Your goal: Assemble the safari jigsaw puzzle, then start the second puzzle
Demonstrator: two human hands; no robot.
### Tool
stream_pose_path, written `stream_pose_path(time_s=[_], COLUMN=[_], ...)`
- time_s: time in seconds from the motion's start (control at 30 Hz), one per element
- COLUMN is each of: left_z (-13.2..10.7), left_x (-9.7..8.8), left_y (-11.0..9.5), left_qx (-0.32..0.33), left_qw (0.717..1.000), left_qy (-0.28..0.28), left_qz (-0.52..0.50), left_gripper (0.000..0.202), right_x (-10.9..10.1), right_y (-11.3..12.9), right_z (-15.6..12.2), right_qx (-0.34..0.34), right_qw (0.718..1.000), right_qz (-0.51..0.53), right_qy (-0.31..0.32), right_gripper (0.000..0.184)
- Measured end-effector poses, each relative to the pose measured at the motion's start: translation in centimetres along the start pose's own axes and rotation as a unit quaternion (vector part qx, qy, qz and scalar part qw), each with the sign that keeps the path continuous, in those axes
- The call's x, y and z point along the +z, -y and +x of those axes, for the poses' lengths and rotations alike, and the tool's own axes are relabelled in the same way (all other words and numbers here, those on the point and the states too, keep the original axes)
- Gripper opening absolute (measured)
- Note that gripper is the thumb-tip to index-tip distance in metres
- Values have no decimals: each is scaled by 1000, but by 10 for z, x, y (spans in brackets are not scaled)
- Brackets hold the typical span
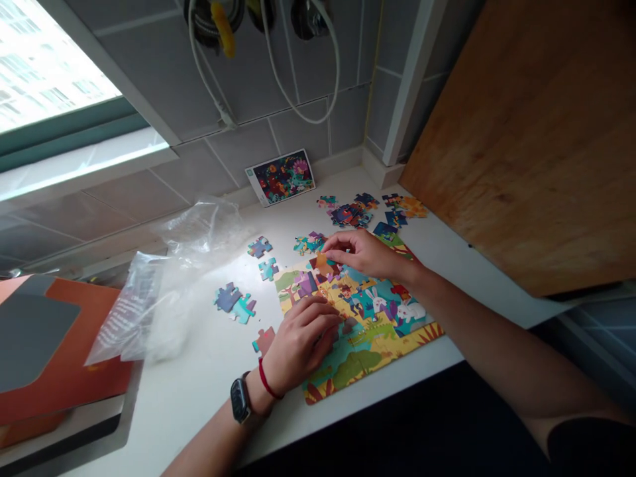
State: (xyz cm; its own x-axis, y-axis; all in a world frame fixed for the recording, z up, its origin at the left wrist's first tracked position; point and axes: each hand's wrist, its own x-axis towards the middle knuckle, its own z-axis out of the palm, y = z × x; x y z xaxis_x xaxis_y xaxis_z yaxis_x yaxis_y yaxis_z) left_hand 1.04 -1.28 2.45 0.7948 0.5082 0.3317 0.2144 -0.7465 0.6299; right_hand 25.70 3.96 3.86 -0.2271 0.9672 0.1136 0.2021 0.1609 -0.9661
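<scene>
A partly assembled colourful jigsaw puzzle (pixel 377 324) lies on the white counter (pixel 199 384). My left hand (pixel 301 341), with a watch and red band at the wrist, rests on the puzzle's left part, fingers curled and pressing down on it. My right hand (pixel 362 252) reaches over the puzzle's top edge and pinches an orange puzzle piece (pixel 322 264) at the border. Loose pieces lie to the left (pixel 234 301) and near the wall (pixel 355 212).
A reference picture card (pixel 281 176) leans against the tiled wall. A crumpled clear plastic bag (pixel 163 285) lies at left, beside an orange and grey box (pixel 44 344). A wooden board (pixel 527 132) leans at right. Cables hang from the wall above.
</scene>
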Motion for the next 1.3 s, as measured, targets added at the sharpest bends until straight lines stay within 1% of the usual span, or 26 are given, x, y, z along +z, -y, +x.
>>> stream_pose_path(time_s=[0.13, 0.3, 0.37, 0.43, 0.57, 0.67, 0.77, 0.93, 1.07, 1.2, 1.3], left_z=[2, 2, 1, 0, 3, 5, 6, 5, 4, 5, 5], left_x=[0, 1, 2, 2, 2, 2, 2, 1, 1, 3, 4], left_y=[-1, -1, -1, -1, 0, 3, 4, 3, 2, 2, 1], left_qx=[4, -2, -6, -10, -17, -20, -29, -17, 0, 11, 14], left_qw=[1000, 1000, 1000, 1000, 999, 999, 999, 998, 998, 999, 999], left_qy=[5, 9, 12, 18, 33, 44, 40, 54, 54, 39, 40], left_qz=[2, 9, 7, 2, -14, -19, -19, 1, 17, 29, 33], left_gripper=[23, 23, 23, 24, 26, 25, 24, 24, 26, 23, 22], right_x=[-3, -7, -7, -7, -5, -3, -5, -13, -17, -19, -19], right_y=[-7, -15, -15, -13, -11, -14, -17, -20, -23, -30, -35], right_z=[0, -2, -2, -2, 0, 0, 1, 3, 6, 8, 8], right_qx=[7, -21, -34, -41, -41, -42, -49, -35, -31, -23, -18], right_qw=[994, 983, 978, 978, 979, 978, 979, 970, 957, 946, 937], right_qz=[-100, -142, -158, -175, -193, -201, -198, -219, -241, -271, -311], right_qy=[40, 114, 128, 109, 46, 23, -9, -104, -160, -177, -157], right_gripper=[21, 19, 21, 25, 32, 35, 37, 36, 31, 26, 24])
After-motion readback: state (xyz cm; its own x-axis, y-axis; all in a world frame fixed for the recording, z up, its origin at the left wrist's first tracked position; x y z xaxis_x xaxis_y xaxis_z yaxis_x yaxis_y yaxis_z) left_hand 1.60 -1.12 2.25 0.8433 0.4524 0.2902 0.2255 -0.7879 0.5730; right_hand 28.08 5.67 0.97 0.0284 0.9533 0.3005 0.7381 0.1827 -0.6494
